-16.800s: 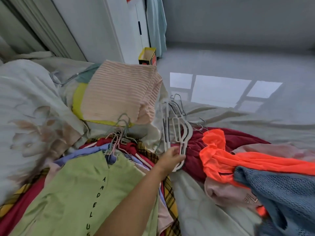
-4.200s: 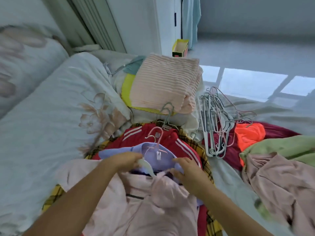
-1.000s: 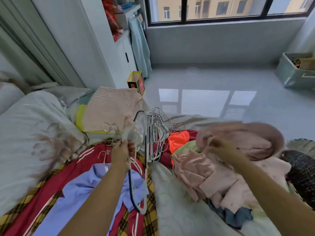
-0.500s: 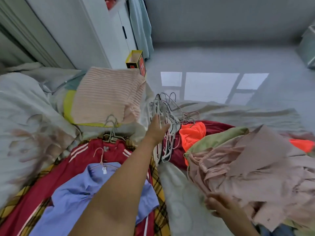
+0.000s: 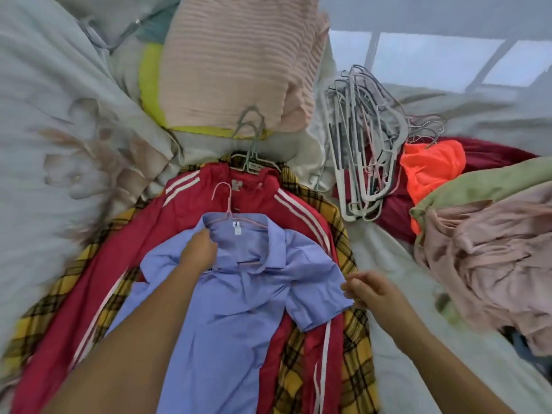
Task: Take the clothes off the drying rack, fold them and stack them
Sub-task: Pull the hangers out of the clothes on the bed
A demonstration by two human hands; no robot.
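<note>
Left hand (image 5: 198, 249): fingers curled on the collar of the blue shirt (image 5: 239, 294), probably steadying it so the pink hanger (image 5: 229, 204) could slide out.
Right hand (image 5: 367, 289): at the shirt's 3 o'clock, just beside the sleeve, fingers loosely bent and holding nothing.
Blue shirt: lay flat at centre, topmost over a red jacket (image 5: 191, 204) and a plaid garment (image 5: 355, 369).
Empty hangers (image 5: 358, 150): heaped at 1 o'clock, apart from the clothes.
Folded stack (image 5: 236, 64): at 12 o'clock.
Bed (image 5: 379, 243): carried everything, with a loose pink heap (image 5: 493, 258) at 3 o'clock, seemingly unfolded.
</note>
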